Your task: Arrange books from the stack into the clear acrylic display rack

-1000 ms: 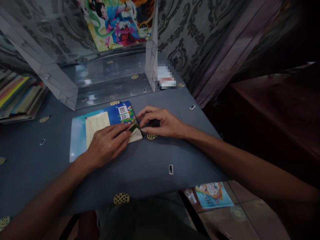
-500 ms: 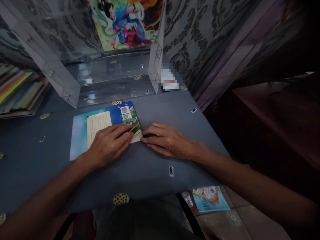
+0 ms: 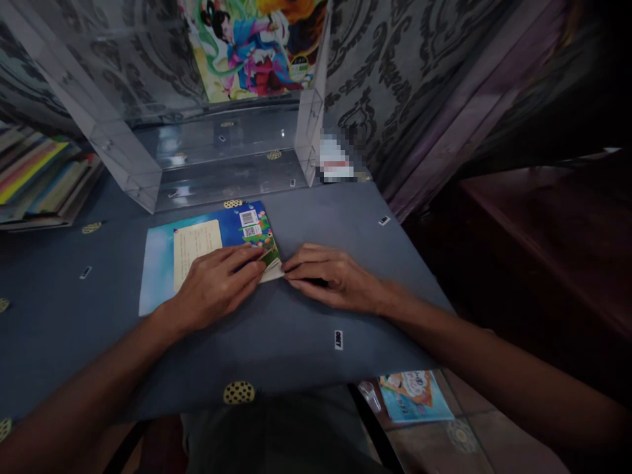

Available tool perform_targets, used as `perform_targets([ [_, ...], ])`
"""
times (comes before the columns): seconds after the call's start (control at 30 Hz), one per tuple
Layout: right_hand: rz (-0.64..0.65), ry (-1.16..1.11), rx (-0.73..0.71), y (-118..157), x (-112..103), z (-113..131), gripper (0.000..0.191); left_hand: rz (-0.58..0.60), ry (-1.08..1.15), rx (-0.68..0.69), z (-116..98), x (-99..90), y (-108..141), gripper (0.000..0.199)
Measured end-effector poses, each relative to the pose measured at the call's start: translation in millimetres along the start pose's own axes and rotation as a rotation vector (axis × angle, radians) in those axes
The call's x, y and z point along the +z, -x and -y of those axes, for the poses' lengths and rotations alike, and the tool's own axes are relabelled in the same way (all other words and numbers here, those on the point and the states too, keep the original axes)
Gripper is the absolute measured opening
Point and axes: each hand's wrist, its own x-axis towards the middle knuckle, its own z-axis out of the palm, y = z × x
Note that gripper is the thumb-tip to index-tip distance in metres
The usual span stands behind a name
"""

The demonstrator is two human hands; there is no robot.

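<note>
Blue paperback under my loosely curled left hand, I've lowered my bunched right hand to its page corner, so both work there, grips unclear.

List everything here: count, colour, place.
Book: one, blue, table front
Book stack: several, multicoloured, left
Stand: one, clear, table back
Cartoon picture: one, multicoloured, at stand
Pixelated item: one, whitish, by stand
Tablecloth: one, blue-grey, under book
Drapery: count unclear, grey, behind
Booklet: one, blue, lower right
Plastic item: one, clear, beside booklet
Furniture: one, dark red, right
Floor: one, brown, lower right
Lap: one, dark, bottom
Left hand: one, on book
Right hand: one, at book corner
</note>
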Motion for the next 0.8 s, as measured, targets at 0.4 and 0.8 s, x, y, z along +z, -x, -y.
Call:
perform_targets([
  [0.4, -0.062, -0.012, 0.174, 3, 1, 4, 0.018, 0.027, 0.037, -0.017, 1, 0.9, 4, 0.018],
  [0.8, -0.056, -0.18, 0.34, -14, 13, -18, 0.017, -0.016, -0.013, -0.012, 1, -0.4, 1, 0.015],
])
